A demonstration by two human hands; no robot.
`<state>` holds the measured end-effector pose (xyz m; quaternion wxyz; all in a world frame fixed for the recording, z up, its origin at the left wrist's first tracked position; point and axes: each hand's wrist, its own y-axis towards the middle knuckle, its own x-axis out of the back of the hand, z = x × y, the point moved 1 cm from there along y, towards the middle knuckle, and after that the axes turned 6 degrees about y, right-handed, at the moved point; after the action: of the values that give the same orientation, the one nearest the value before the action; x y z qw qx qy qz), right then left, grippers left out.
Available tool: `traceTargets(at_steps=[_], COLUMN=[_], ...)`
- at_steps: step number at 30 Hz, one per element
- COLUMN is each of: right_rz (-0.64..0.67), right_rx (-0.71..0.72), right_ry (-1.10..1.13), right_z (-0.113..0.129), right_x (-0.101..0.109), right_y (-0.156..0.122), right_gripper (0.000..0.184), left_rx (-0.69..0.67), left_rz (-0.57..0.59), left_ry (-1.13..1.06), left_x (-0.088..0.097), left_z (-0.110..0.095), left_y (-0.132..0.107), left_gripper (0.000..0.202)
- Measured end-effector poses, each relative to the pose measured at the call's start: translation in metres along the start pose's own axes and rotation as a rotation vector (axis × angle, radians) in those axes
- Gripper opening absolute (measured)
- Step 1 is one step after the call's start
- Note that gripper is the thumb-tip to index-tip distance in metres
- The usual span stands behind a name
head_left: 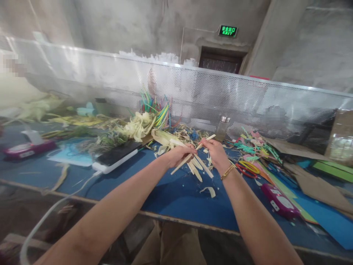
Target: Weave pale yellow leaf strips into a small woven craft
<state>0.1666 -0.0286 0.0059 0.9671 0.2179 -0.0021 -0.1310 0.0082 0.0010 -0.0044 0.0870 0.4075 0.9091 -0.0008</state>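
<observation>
Above the blue tabletop, my left hand [178, 156] is closed on pale corn husk strips [204, 168] that cross and stick out past its fingers. My right hand [216, 152], a gold bracelet at its wrist, pinches a narrow husk strip [211, 137] whose end points up and to the right. The fingertips of both hands are close together where the strips cross. Under them lie loose husk pieces [195, 172], and a small curled scrap [210, 191] rests nearer the table's front edge.
Left are a black-and-white device [116, 158] with a white cable, bunched husks [139, 127] and a purple device [29, 149]. A glass bottle [222, 129] stands behind my right hand. Right lie scissors [248, 168], coloured sheets [325, 217] and another purple device [280, 200]. A perforated metal screen [198, 88] closes the back.
</observation>
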Motion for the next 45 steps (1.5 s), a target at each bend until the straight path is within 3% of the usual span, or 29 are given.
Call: traceTargets(at_steps=[9, 15, 20, 22, 26, 28, 31, 33, 35, 37, 40, 45], right_rz=[-0.057, 0.034, 0.127, 0.035, -0.323, -0.37, -0.148, 0.073, 0.207, 0.217, 0.122, 0.057], right_rx=[-0.066, -0.217, -0.194, -0.157, 0.077, 0.181, 0.091, -0.101, -0.234, -0.292, -0.287, -0.125], right_ry=[0.119, 0.281, 0.253, 0.221, 0.021, -0.194, -0.447, -0.336, -0.112, 0.081, 0.232, 0.143], right_z=[-0.006, 0.0, 0.005, 0.005, 0.01, 0.013, 0.012, 0.007, 0.002, -0.002, -0.008, -0.011], right_x=[0.008, -0.001, -0.011, -0.007, 0.013, 0.021, 0.02, 0.011, 0.001, -0.005, -0.006, -0.003], right_y=[0.005, -0.004, -0.01, -0.008, 0.001, 0.002, -0.001, -0.005, -0.009, -0.01, -0.006, -0.002], right_gripper=[0.038, 0.036, 0.039, 0.035, 0.044, 0.043, 0.04, 0.043, 0.042, 0.037, 0.033, 0.031], left_rx=[0.038, -0.059, -0.11, -0.139, -0.103, -0.052, -0.004, 0.014, 0.032, 0.059, 0.057, -0.009], left_rz=[0.099, 0.133, 0.057, 0.019, -0.057, -0.074, -0.038, -0.014, -0.001, 0.02, 0.059, 0.104], left_ry=[-0.201, -0.282, -0.311, -0.336, -0.3, -0.219, -0.088, -0.046, -0.049, -0.064, -0.094, -0.104], left_x=[0.01, 0.013, 0.013, 0.014, 0.019, 0.019, 0.014, 0.011, 0.009, 0.009, 0.009, 0.007], left_z=[-0.004, 0.0, 0.002, 0.001, 0.0, 0.001, 0.002, 0.003, 0.004, 0.005, 0.004, 0.0], left_y=[0.003, 0.005, 0.007, 0.009, 0.01, 0.008, 0.005, 0.003, 0.002, 0.002, 0.002, 0.002], left_gripper=[0.014, 0.015, 0.01, 0.008, 0.012, 0.016, 0.016, 0.012, 0.009, 0.009, 0.013, 0.023])
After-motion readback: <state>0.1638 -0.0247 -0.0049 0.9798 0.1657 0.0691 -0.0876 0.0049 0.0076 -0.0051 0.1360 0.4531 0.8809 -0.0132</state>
